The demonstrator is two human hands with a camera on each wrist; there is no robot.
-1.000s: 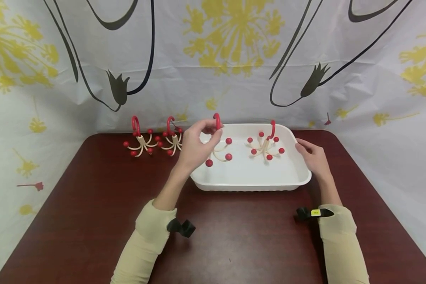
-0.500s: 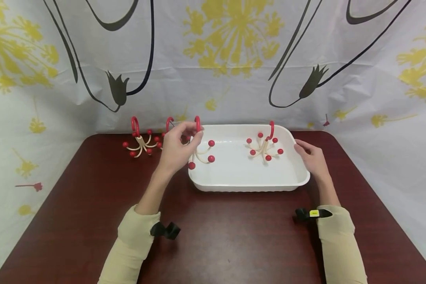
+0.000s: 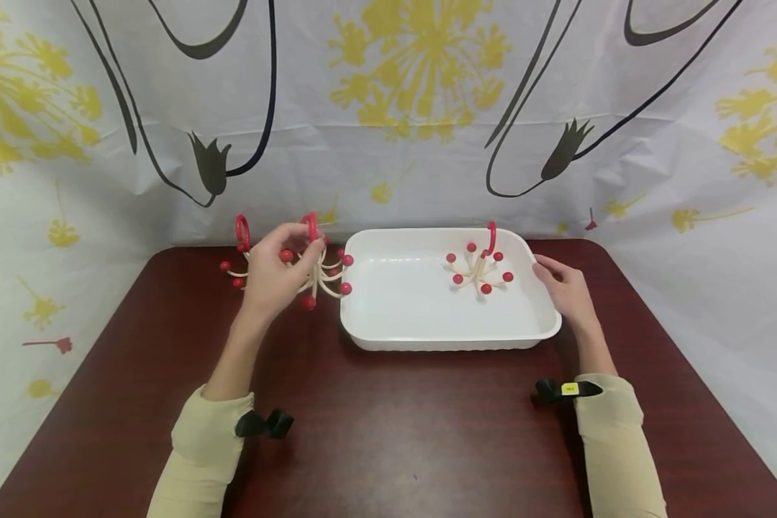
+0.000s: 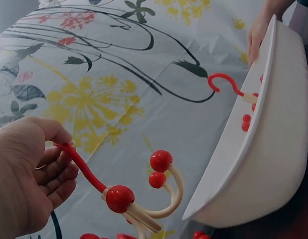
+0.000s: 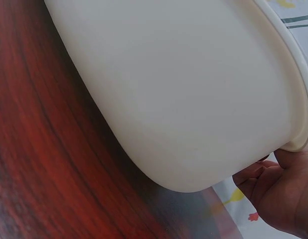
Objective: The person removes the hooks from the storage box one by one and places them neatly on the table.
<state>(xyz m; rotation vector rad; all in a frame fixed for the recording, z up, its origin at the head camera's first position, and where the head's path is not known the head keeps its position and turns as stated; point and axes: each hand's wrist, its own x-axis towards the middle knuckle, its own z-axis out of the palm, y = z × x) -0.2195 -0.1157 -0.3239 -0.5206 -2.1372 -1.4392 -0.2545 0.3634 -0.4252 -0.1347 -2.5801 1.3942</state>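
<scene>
My left hand (image 3: 277, 270) pinches the red hook of a hanger with curved cream arms and red ball tips (image 4: 120, 199), just left of a white tray (image 3: 388, 309). The held hanger hangs upright and, in the head view, overlaps another hanger behind it. A further such hanger (image 3: 242, 234) stands left, partly hidden by my left hand. Inside the tray, toward its right side, stands one more hanger (image 3: 491, 239). My right hand (image 3: 568, 293) grips the tray's right rim; the right wrist view shows fingers (image 5: 258, 177) curled under it.
The dark red-brown table (image 3: 388, 424) carries everything. A patterned white sheet (image 3: 388, 158) rises behind its back edge and along both sides. Black straps with small mounts sit on both wrists.
My left hand has carried the hanger leftward out of the tray, past its left rim, to the hangers on the table. My right hand has stayed on the tray's rim.
</scene>
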